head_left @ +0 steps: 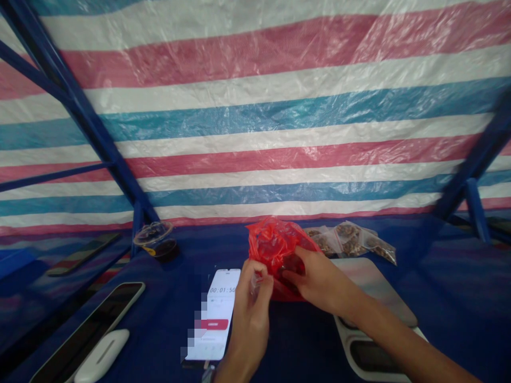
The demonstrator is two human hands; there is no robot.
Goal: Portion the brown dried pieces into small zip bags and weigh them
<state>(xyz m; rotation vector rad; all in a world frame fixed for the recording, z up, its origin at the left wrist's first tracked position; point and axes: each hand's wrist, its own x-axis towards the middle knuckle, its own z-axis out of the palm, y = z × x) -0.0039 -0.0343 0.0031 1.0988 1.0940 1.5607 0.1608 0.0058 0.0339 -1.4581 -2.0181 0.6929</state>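
Observation:
A crumpled red plastic bag (268, 239) sits on the blue tabletop in front of me, its mouth turned toward me. My left hand (253, 303) is at its near left side, thumb and fingers curled together around a bit of clear plastic (254, 282), perhaps a small bag. My right hand (319, 276) comes in from the right, with bent fingertips inside the red bag's mouth at some dark contents. What those fingertips pinch is hidden. Several clear zip bags (349, 239) of brown bits lie behind the right hand.
A kitchen scale (377, 287) stands under my right forearm. Left of my left hand lies a lit phone (215, 308) showing a timer. Farther left are a dark phone (91, 330), a white case (102, 355) and a clear cup (163, 247) of dark liquid. Blue frame bars (88, 122) flank the table.

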